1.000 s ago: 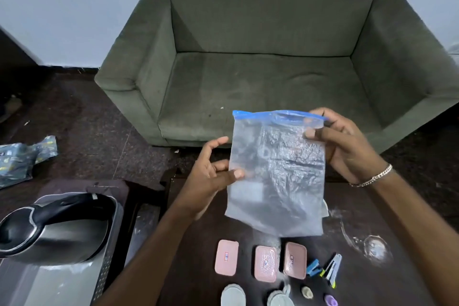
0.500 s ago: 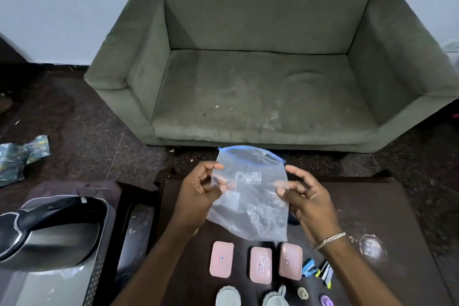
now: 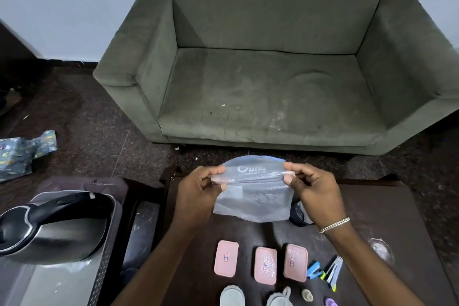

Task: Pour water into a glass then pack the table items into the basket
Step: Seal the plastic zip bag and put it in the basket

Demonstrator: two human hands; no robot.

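1. Left hand and right hand each pinch one top corner of a clear zip bag; fingers closed on the plastic, thumbs on the near face. Bag hangs above the far part of the dark worktop, mouth end folded or bowed over.
2. Risk: thin, slippery film. If either grip loosens, the bag likely droops or drops onto the items below.
3. Risk: mouth may not part. Cannot tell whether the blue seal is open or pressed closed; pulling at the corners only could stretch it instead.
4. Risk: small things near the worktop's front edge could get knocked off by a forearm sweeping low.
5. Zip bag: looks empty, only a white printed logo showing.
6. Three pink lidded boxes in a row on the worktop, lids on, contents hidden.
7. Kettle sits in a grey tray-like bin to the left; water level not visible.
8. No glass or basket clearly identifiable. Clips lie just right of the boxes, unpacked.
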